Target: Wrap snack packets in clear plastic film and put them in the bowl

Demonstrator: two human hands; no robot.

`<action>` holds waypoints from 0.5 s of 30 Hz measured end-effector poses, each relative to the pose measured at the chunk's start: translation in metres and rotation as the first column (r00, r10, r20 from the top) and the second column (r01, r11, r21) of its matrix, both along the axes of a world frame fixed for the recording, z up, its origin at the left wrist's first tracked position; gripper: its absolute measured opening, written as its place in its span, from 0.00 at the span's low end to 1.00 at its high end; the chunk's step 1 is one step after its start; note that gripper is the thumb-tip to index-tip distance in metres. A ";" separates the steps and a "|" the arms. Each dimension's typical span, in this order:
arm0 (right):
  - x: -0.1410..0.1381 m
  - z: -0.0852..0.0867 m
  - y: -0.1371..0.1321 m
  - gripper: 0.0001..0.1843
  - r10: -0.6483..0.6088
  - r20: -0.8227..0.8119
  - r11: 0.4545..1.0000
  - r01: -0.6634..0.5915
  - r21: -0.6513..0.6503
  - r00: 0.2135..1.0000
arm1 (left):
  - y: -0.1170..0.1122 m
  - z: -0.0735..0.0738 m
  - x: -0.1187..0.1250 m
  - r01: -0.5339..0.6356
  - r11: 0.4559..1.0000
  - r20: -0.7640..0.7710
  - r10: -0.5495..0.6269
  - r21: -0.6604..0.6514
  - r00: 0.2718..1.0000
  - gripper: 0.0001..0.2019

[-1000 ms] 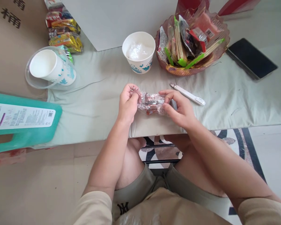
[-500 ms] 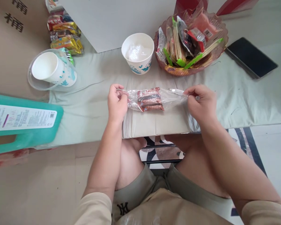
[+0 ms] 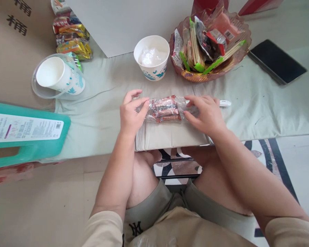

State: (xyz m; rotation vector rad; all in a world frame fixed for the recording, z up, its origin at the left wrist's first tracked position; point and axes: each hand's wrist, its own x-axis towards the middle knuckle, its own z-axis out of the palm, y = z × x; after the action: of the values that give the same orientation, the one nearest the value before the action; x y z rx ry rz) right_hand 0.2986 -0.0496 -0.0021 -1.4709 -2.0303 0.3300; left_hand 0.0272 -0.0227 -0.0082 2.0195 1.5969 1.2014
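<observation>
A clear plastic bag [image 3: 164,109] with several red-brown snack bars inside lies on the pale green cloth [image 3: 105,113] near the table's front edge. My left hand [image 3: 132,113] rests on the bag's left end, fingers stretched out and lying flat. On the bag's right end, my right hand [image 3: 206,115] presses down with its fingers flat and together. A white pen-like tool [image 3: 223,103] pokes out from behind my right hand.
A white paper cup [image 3: 151,58] stands behind the bag, next to a brown bowl [image 3: 211,73] piled with snack packets. A dark phone [image 3: 276,61] lies far right. At the left are a tipped cup in a clear lid [image 3: 58,77], wrapped candies [image 3: 70,37] and a teal container [image 3: 25,132].
Both hands first pulled the bag's ends apart and stretched it flat. They have since moved back inward and now lie on the bag's two ends.
</observation>
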 end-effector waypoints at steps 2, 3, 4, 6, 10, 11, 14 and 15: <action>-0.003 -0.002 -0.001 0.14 -0.025 0.008 1.000 0.025 -0.003 1.000 | -0.002 0.003 -0.001 0.005 0.999 0.003 -0.005 0.040 1.000 0.10; -0.004 -0.001 -0.001 0.11 -0.039 -0.001 0.999 0.039 0.009 0.999 | -0.004 0.005 -0.002 0.001 0.999 0.006 -0.001 0.054 1.000 0.11; -0.005 0.002 -0.002 0.09 -0.051 -0.019 0.998 0.052 0.024 0.998 | -0.006 0.008 -0.002 -0.006 0.998 0.009 0.005 0.069 1.000 0.11; -0.006 0.009 -0.005 0.08 -0.061 -0.070 0.996 0.065 0.057 0.996 | -0.012 0.016 -0.001 -0.014 0.995 0.017 0.012 0.101 1.000 0.11; -0.007 0.028 -0.017 0.07 -0.003 -0.115 0.994 0.015 0.106 0.993 | -0.025 0.032 0.002 -0.002 0.990 0.018 -0.001 0.143 1.000 0.13; -0.006 0.032 -0.021 0.08 0.010 -0.111 0.995 0.002 0.102 0.994 | -0.028 0.035 0.002 0.007 0.989 0.014 -0.009 0.150 1.000 0.13; -0.001 0.039 -0.033 0.07 0.047 -0.117 0.999 -0.045 0.020 0.992 | -0.040 0.046 0.000 0.075 0.988 -0.011 -0.075 0.137 0.997 0.13; 0.001 0.041 -0.037 0.06 0.075 -0.125 0.997 -0.078 -0.023 0.989 | -0.044 0.050 -0.001 0.111 0.988 -0.020 -0.110 0.111 0.994 0.12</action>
State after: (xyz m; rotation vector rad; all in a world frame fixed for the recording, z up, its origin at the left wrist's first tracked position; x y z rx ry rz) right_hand 0.2996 -0.0862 0.0387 -1.3568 -1.9929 0.4713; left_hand 0.0264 -0.0666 0.0414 2.1586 1.4319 1.2645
